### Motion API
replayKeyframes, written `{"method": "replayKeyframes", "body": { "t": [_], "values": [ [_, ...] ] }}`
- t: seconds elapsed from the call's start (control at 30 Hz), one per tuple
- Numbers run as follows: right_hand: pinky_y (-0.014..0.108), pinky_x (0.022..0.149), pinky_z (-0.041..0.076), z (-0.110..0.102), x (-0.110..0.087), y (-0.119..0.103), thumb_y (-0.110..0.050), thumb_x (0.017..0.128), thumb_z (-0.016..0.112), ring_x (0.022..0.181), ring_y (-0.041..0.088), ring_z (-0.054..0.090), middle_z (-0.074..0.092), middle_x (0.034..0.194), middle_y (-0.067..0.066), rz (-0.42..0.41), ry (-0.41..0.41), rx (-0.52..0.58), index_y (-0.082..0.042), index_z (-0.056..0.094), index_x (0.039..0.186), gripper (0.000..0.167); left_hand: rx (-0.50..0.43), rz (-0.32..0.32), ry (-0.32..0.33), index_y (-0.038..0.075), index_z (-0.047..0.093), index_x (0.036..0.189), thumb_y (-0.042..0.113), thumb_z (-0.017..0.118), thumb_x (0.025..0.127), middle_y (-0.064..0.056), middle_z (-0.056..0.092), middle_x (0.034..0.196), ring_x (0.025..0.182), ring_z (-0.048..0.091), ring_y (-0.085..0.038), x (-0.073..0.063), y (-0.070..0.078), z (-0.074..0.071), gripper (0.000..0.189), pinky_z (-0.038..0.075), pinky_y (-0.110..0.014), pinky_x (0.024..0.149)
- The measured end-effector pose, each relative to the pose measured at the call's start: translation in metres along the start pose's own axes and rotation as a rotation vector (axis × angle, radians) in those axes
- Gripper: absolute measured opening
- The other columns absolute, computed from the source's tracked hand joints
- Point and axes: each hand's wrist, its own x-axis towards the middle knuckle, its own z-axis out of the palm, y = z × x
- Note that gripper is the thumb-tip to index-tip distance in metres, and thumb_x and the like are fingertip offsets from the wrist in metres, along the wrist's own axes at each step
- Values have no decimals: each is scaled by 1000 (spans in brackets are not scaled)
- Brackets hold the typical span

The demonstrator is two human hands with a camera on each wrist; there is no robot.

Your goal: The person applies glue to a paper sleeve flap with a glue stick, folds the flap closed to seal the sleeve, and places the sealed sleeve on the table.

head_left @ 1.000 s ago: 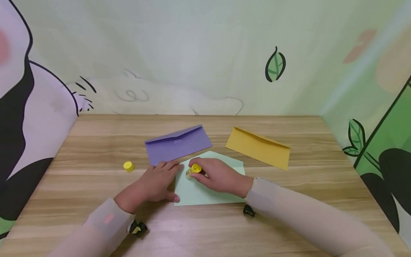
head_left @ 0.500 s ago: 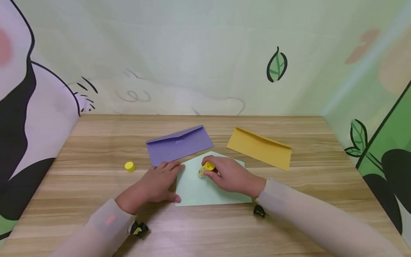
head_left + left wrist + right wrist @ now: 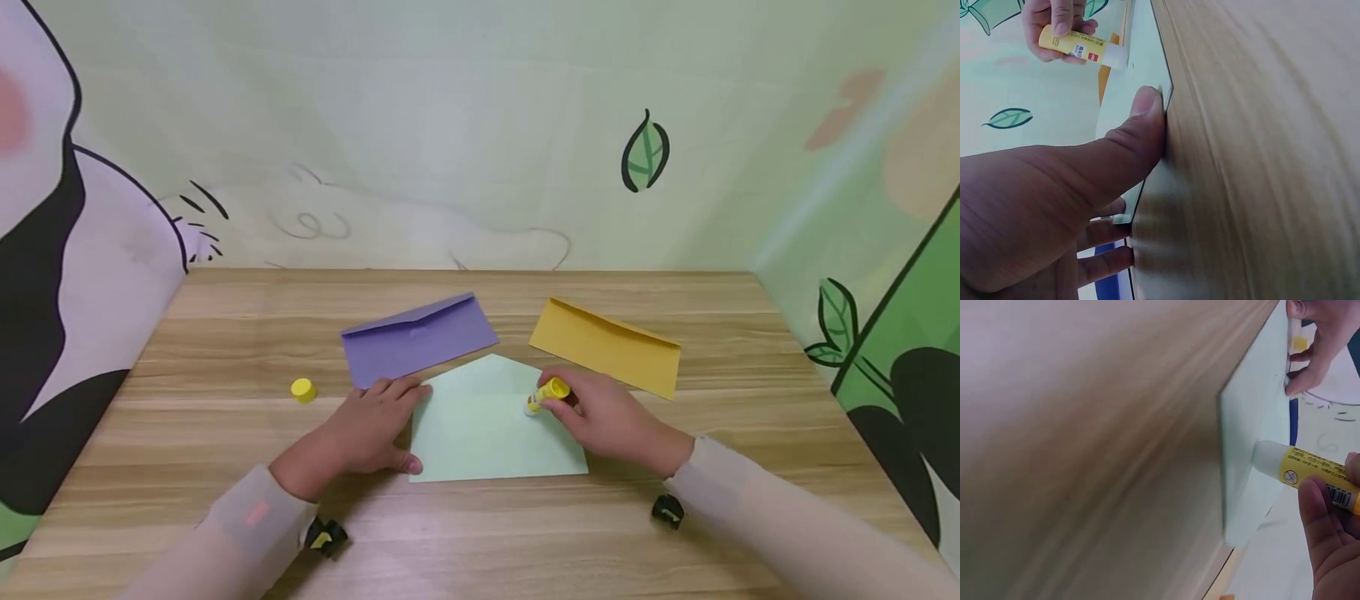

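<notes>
A black-and-white figure [image 3: 120, 233] is filling the left of the pale wall [image 3: 450, 125], which is rising behind a table [image 3: 240, 333] of striped wood grain. A yellow cap [image 3: 303, 390] is sitting on the wood. The left hand [image 3: 371, 429] is resting, fingers spread apart, over the left edge of the green envelope [image 3: 480, 442]. Beyond its fingertips, the purple envelope [image 3: 420, 333] is lying aslant. The green envelope is lying flat, its pointed side facing the wall. The glue stick [image 3: 549, 393] is tilting over its right part, white end touching the paper; the right hand [image 3: 611, 417] is clamping the barrel between thumb and fingers. The yellow envelope [image 3: 611, 350] is lying behind, a painted leaf [image 3: 646, 157] is showing above, and green shapes [image 3: 922, 292] are covering the far right.
</notes>
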Motion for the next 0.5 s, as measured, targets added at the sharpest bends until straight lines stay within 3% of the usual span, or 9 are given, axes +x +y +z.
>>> {"method": "replayKeyframes", "body": {
  "t": [0.17,0.4,0.5],
  "values": [
    [23,63,50,-4,-10,12,-21,96,70,69,7,54,64,89,-6,12,44,34,-12,62,117,25,-2,-9,-3,6,32,155,54,81,78,-15,31,160,142,35,-40,-1,1,0,103,36,-66,105],
    [23,63,50,-12,-18,24,-19,96,69,70,8,56,66,90,-4,28,52,36,-12,61,121,27,-33,-36,16,7,12,160,55,82,75,-16,30,162,143,36,-41,-1,2,1,120,34,-68,107],
    [23,66,52,-13,-18,25,-19,96,69,72,8,57,65,92,-3,27,43,52,-12,61,121,27,-41,-37,21,7,10,161,55,82,75,-16,30,162,143,35,-41,-2,1,1,122,34,-68,107]
  ]
}}
